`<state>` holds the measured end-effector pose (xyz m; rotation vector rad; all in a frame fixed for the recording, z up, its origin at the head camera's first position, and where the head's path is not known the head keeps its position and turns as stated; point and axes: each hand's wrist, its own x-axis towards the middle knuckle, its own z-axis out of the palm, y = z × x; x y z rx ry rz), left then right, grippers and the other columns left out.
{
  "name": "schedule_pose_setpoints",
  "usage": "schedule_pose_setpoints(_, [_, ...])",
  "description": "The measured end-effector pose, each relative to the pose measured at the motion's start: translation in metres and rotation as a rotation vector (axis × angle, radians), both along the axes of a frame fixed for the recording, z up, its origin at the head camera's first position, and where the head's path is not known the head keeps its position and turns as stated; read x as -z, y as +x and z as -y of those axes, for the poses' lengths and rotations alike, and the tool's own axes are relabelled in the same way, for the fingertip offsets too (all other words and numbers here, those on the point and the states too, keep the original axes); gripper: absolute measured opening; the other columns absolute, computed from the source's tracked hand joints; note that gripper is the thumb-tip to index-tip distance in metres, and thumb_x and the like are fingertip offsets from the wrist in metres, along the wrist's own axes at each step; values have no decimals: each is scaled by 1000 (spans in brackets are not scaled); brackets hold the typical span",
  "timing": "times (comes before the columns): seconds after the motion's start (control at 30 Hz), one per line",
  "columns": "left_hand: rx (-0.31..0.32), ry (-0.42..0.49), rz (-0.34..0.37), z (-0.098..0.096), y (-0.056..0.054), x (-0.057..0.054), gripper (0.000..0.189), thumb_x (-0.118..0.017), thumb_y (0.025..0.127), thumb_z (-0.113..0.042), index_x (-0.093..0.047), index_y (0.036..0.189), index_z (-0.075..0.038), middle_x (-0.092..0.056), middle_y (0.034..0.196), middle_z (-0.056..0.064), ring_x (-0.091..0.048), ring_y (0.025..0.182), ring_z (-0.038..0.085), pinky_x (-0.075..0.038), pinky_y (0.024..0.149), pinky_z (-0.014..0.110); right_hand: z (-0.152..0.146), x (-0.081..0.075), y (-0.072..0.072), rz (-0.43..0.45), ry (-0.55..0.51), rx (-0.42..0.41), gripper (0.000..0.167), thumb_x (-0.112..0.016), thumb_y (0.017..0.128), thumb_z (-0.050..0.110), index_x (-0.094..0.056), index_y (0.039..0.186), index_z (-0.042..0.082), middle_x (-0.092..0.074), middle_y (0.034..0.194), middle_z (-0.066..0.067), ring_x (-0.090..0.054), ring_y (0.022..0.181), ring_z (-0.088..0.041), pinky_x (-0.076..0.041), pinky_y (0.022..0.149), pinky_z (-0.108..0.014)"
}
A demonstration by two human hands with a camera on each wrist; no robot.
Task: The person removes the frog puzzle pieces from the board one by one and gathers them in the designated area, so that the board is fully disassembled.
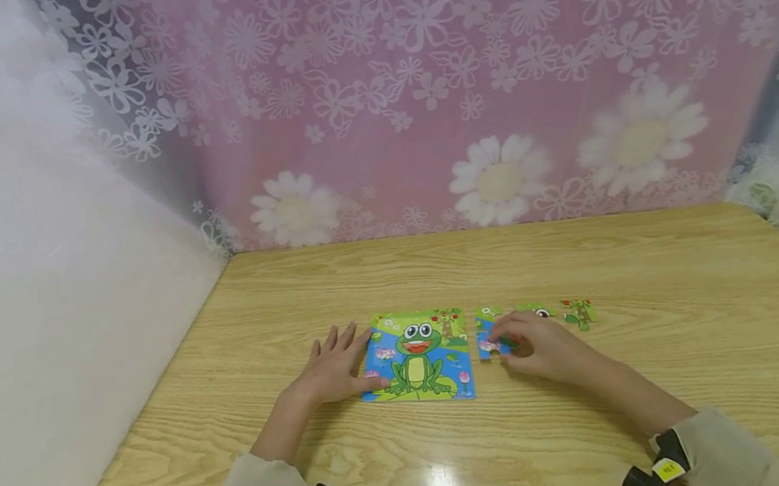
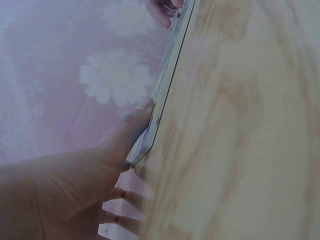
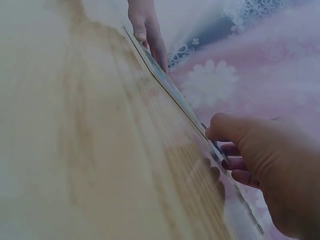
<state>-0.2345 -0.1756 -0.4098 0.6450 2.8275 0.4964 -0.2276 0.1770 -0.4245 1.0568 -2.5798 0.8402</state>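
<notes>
A flat square frog puzzle [image 1: 416, 355] lies on the table, showing a green frog on a lily pad with blue water. My left hand [image 1: 335, 367] rests at its left side, fingers spread; in the left wrist view the thumb [image 2: 135, 122] lies over the edge. Just right of the puzzle, my right hand [image 1: 542, 346] pinches a small puzzle piece [image 3: 220, 152] between thumb and fingertips; its picture is mostly hidden. Under and beside that hand lie loose pieces, one with blue water and a pink flower [image 1: 486, 344].
A loose piece with a frog's eye [image 1: 541, 311] shows behind the right hand. Farther right lies a piece with a tree [image 1: 579, 313]. The wood-grain table [image 1: 394, 275] meets a pink flowered curtain [image 1: 371, 113] at the back and a white wall [image 1: 23, 244] on the left.
</notes>
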Motion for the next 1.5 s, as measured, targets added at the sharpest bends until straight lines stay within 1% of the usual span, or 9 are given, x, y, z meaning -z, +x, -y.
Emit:
schedule_pose_setpoints(0.13, [6, 6, -8, 0, 0, 1, 91, -58, 80, -60, -20, 148, -13, -8, 151, 17, 2, 134, 41, 1, 101, 61, 0, 2, -1, -4, 3, -6, 25, -73, 77, 11, -66, 101, 13, -59, 107, 0, -48, 77, -11, -44, 66, -28])
schedule_pose_setpoints(0.2, [7, 6, -15, 1, 0, 1, 91, -57, 80, -61, -21, 148, -12, -8, 151, 18, 1, 134, 42, 1, 101, 61, 0, 2, -1, -6, 4, -11, 24, -73, 77, 11, -67, 100, 13, -59, 107, 0, -48, 77, -11, -44, 66, -28])
schedule_pose_setpoints(0.33, [9, 17, -17, 1, 1, 1, 91, -58, 80, -61, -21, 148, -12, -8, 151, 18, 1, 134, 42, 1, 101, 61, -1, 3, -2, -8, 8, -19, 22, -73, 77, 11, -67, 98, 13, -60, 107, -1, -54, 89, -16, -47, 72, -32])
schedule_pose_setpoints(0.43, [11, 17, -16, 0, 1, 1, 91, -57, 80, -61, -20, 148, -13, -7, 151, 17, 2, 134, 41, 1, 101, 61, -2, 4, -2, 3, 5, -27, 21, -73, 77, 10, -67, 98, 12, -59, 108, -4, -54, 98, -20, -48, 76, -35])
schedule_pose_setpoints(0.63, [7, 15, -11, 0, 0, 1, 91, -57, 80, -62, -20, 148, -13, -6, 151, 16, 2, 134, 40, 1, 101, 61, -2, 5, -2, 39, -12, -46, 20, -71, 78, 7, -68, 97, 11, -54, 108, -5, -52, 87, -15, -47, 67, -27])
schedule_pose_setpoints(0.7, [10, 17, -11, 0, 0, 1, 91, -57, 80, -61, -20, 148, -13, -7, 151, 17, 2, 134, 41, 1, 101, 61, -2, 5, -2, 37, -15, -57, 18, -71, 79, 7, -68, 96, 11, -54, 105, -3, -50, 81, -13, -46, 63, -24])
schedule_pose_setpoints(0.83, [13, 19, -10, 1, 1, 1, 91, -57, 80, -61, -20, 148, -12, -7, 151, 18, 2, 134, 42, 1, 101, 62, -3, 5, -2, 22, -11, -70, 16, -72, 78, 8, -67, 93, 11, -54, 99, -1, -46, 74, -13, -43, 60, -23])
schedule_pose_setpoints(1.1, [11, 16, -10, 1, 1, 2, 92, -56, 80, -62, -19, 148, -13, -6, 151, 17, 3, 134, 41, 2, 101, 61, -1, 4, -2, 15, 23, -44, 15, -72, 79, 11, -66, 92, 14, -54, 100, 1, -47, 79, -12, -44, 63, -24])
schedule_pose_setpoints(1.5, [16, 27, -17, 0, 2, -1, 90, -57, 80, -60, -21, 148, -12, -7, 150, 18, 2, 134, 42, 1, 101, 61, -2, 4, -2, -24, 39, -45, 15, -73, 78, 12, -67, 91, 14, -54, 97, 2, -45, 72, -11, -40, 59, -22])
